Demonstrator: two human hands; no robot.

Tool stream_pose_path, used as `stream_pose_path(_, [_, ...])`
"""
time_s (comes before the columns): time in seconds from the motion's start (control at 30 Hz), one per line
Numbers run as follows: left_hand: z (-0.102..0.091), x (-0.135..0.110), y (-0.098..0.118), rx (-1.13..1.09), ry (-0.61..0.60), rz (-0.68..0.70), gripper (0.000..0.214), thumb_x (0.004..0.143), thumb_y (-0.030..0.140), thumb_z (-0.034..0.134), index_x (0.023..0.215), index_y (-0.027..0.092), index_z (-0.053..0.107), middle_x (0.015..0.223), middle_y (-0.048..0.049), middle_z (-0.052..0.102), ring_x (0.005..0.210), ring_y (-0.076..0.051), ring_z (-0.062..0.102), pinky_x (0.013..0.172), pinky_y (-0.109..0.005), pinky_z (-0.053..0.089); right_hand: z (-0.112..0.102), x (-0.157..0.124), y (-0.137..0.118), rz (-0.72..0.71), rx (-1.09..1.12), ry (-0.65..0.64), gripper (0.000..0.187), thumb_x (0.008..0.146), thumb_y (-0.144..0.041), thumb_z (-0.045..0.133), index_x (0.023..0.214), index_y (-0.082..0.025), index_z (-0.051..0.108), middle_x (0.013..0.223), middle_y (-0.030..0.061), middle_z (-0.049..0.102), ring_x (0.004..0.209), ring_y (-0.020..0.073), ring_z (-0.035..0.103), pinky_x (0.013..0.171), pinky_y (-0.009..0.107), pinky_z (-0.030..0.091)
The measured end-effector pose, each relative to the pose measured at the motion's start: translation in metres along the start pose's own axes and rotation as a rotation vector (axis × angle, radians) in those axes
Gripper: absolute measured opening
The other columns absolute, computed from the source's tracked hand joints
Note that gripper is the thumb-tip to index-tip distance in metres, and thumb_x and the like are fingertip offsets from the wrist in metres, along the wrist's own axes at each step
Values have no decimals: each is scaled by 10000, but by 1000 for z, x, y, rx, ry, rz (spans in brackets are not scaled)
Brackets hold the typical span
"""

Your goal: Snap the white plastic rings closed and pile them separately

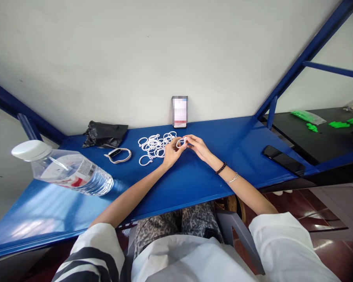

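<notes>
Between my two hands is a white plastic ring (181,143), held just above the blue table (211,156). My left hand (172,152) grips the ring's left side between thumb and fingers. At its right side, my right hand (197,147) pinches the ring near a small white knob. A loose pile of several similar white rings (154,145) lies on the table just left of my left hand. Some of these rings show small knobs on their rims, and many overlap.
A phone (180,112) leans upright against the wall behind my hands. To the left are a black plastic bag (104,134), a smart band (119,155) and a large water bottle (73,172). Another phone (283,159) lies right. Green pieces (339,124) sit on a black table near a person's hand.
</notes>
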State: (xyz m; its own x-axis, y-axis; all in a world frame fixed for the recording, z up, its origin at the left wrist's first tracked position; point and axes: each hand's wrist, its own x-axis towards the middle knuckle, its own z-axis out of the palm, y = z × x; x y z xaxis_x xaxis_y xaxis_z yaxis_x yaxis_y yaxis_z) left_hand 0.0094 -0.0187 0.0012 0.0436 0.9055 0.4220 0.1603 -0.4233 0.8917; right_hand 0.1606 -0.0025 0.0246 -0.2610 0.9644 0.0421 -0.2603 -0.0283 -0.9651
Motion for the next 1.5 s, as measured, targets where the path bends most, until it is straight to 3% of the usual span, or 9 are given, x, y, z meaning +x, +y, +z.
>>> stream_pose_path(0.2, [-1,0,2,7,-32,12,445,774,554,676,982,161,656,643,18,486,554,-88,434,516,-220,367,-1,1,3,-45,12,14,343,628,-483,808,786,-211,671,779,-20,617,743,115,543,710,247,439])
stream_pose_path(0.53, [-1,0,2,47,-45,30,411,775,528,688,960,163,646,634,27,469,548,-86,427,513,-215,362,-2,1,5,12,77,21,307,629,-446,809,766,-206,674,770,-15,621,776,128,560,730,257,446])
stream_pose_path(0.73, [3,1,-5,49,7,10,452,765,457,723,1107,191,596,742,3,563,631,-106,531,523,-197,430,3,-1,3,30,86,8,273,685,-435,766,863,-236,708,851,-7,672,844,148,611,754,263,472])
stream_pose_path(0.87, [3,2,-7,106,27,40,464,777,427,718,1160,197,589,961,-53,639,694,-112,568,526,-193,451,4,-3,-1,19,79,-8,294,661,-402,789,894,-234,723,909,21,716,928,186,642,808,294,492])
stream_pose_path(1.0, [2,2,-5,134,26,68,450,811,405,687,1202,201,594,1149,-100,611,772,-127,576,517,-186,456,6,-5,-2,-69,-14,-35,298,656,-377,801,908,-234,730,939,37,729,988,215,650,868,333,496])
stream_pose_path(1.27, [1,2,-6,96,-7,89,437,847,356,640,1258,221,586,1202,-119,600,881,-167,614,550,-198,504,5,-4,7,-212,-179,-121,311,758,-411,730,1028,-257,730,1042,50,729,1034,237,663,885,366,515])
stream_pose_path(1.5, [1,2,-8,60,-39,96,420,846,279,614,1256,219,550,1229,-115,628,927,-190,650,624,-245,556,4,-6,8,-384,-451,-174,304,834,-405,640,1080,-243,713,1136,66,701,1086,242,630,907,369,505])
